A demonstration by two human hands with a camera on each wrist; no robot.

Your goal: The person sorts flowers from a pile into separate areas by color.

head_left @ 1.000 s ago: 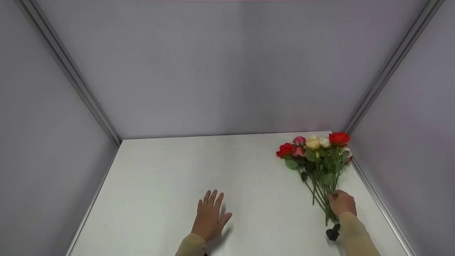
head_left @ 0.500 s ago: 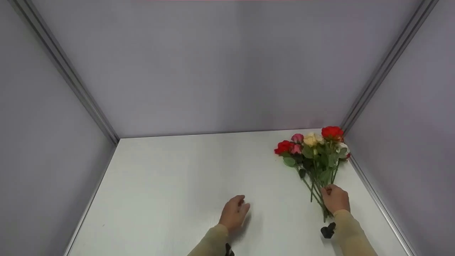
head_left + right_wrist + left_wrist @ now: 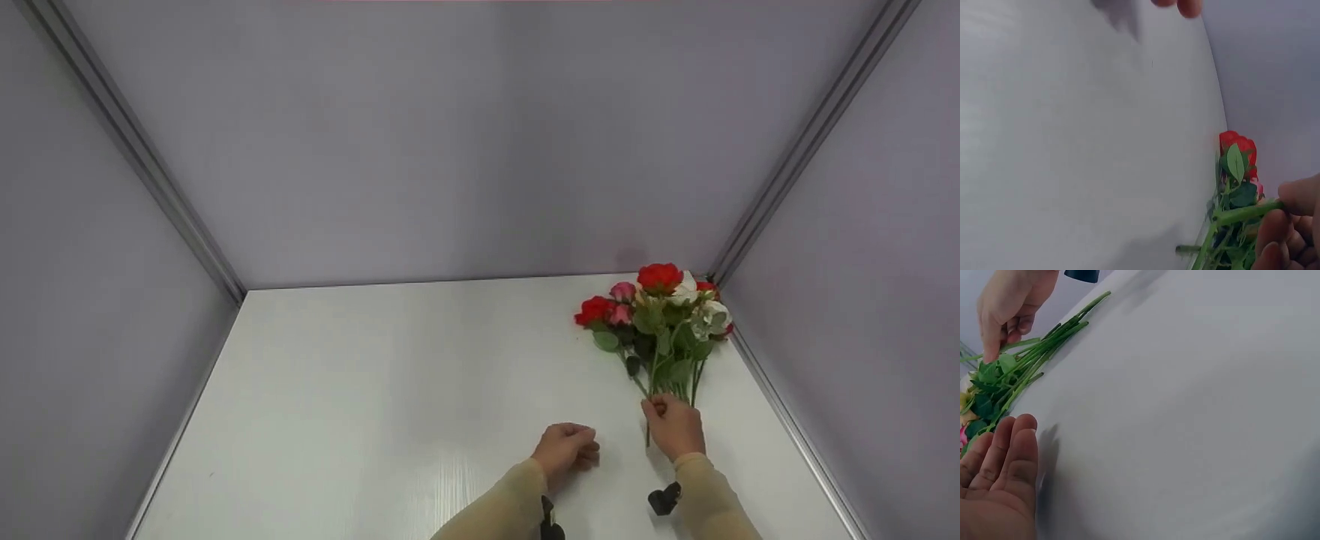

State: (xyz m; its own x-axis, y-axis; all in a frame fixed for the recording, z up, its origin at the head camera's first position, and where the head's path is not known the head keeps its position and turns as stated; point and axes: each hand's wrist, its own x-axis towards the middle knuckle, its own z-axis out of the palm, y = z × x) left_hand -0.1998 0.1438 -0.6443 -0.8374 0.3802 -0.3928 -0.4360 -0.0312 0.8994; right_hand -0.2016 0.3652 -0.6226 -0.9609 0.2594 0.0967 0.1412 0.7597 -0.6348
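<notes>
In the head view my right hand [image 3: 675,426] pinches the green stem of a red rose [image 3: 660,278] between thumb and fingers. The rose's bloom stands over the other flowers, and its stem end sticks out below the hand. The right wrist view shows the pinched stem [image 3: 1247,212] close up. Beneath lies a bunch of roses, with a red rose [image 3: 595,310], a pink rose [image 3: 622,292] and a white rose [image 3: 712,318] among green leaves. My left hand [image 3: 566,452] is left of the right one, just over the table, its fingers slightly bent and holding nothing.
The white table [image 3: 360,375] is bounded by a grey back wall [image 3: 420,150] and side walls with metal corner posts. Loose stems [image 3: 1064,334] fan out on the tabletop. A black wrist device [image 3: 664,498] sits at the right sleeve.
My right hand has shifted left, carrying the red rose over the bunch from its right side. My left hand has moved right, towards the flowers, and its spread fingers have drawn together.
</notes>
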